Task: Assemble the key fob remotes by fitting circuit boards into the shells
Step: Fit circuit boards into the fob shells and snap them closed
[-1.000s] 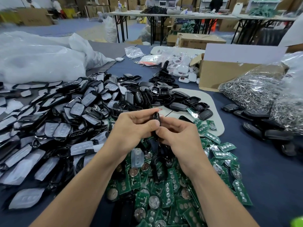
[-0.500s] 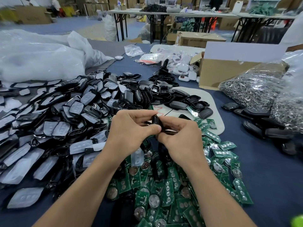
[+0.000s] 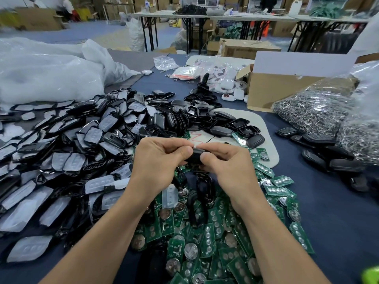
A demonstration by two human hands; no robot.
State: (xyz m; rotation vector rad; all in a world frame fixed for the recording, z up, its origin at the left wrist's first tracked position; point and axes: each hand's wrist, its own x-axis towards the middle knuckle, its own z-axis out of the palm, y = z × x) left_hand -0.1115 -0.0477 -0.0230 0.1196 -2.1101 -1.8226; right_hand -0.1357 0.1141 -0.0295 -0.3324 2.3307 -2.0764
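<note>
Both thumbs and curled fingers pinch a black key fob shell (image 3: 195, 155) between the left hand (image 3: 158, 162) and right hand (image 3: 229, 167), above the near pile of green circuit boards (image 3: 207, 238); black shells (image 3: 86, 148) are heaped left.

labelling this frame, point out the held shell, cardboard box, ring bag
held shell (image 3: 195, 155), head view, its black top edge
cardboard box (image 3: 272, 93), head view, brown front wall
ring bag (image 3: 311, 113), head view, clear plastic side
</note>
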